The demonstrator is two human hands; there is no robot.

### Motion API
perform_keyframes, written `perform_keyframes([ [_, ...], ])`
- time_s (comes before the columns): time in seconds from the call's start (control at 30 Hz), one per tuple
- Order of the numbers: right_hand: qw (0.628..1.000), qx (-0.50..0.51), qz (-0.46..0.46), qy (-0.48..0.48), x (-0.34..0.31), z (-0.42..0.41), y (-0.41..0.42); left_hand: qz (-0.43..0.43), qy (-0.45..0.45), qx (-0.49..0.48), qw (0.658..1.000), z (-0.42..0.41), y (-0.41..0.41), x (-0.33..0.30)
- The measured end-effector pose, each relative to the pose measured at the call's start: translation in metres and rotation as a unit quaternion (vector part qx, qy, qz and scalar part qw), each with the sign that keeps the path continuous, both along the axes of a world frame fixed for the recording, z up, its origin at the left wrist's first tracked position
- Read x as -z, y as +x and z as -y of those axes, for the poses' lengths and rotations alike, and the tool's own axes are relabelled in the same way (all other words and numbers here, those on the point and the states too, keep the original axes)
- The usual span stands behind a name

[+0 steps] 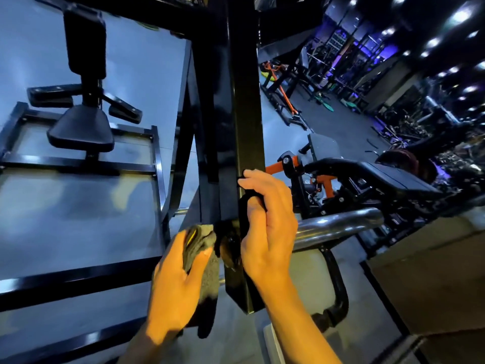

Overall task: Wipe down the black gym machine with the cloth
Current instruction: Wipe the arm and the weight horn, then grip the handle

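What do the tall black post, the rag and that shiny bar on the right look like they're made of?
Post: likely painted steel, with a glossy sheen and square edges. Rag in the left hand: soft grey woven or terry fabric that bunches and drapes. Bar: probably chromed metal, with mirror-like highlights.

— What do your arms look like?
— Your left hand (181,269) and right hand (267,227) are bare. No gloves, no rings, no watch.
— Any sleeves?
— Your forearms are bare all the way down to the bottom edge.
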State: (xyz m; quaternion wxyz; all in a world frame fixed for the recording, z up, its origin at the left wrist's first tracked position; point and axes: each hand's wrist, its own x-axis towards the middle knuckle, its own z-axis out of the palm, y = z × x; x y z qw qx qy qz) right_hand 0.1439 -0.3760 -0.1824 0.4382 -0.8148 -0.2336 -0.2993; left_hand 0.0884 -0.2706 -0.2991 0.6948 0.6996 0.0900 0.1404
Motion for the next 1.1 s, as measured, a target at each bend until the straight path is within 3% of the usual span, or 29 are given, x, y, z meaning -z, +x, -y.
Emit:
perform_keyframes([
  [0.27,1.000,-0.005,-0.004,0.006,-0.001,0.000,0.001,0.009,0.034,-0.060,0.998,-0.018,0.054,-0.030],
  [0.5,1.000,-0.005,-0.001,0.020,-0.002,0.000,0.001,0.015,0.021,-0.033,0.999,0.000,0.009,-0.029],
  [0.77,0.999,-0.016,-0.015,0.039,-0.003,0.000,-0.001,0.062,0.017,-0.074,0.995,-0.029,0.076,-0.056],
  [1.1,0.993,0.018,-0.073,0.091,-0.004,0.002,0.002,0.000,0.035,-0.071,0.997,-0.024,0.072,-0.054],
])
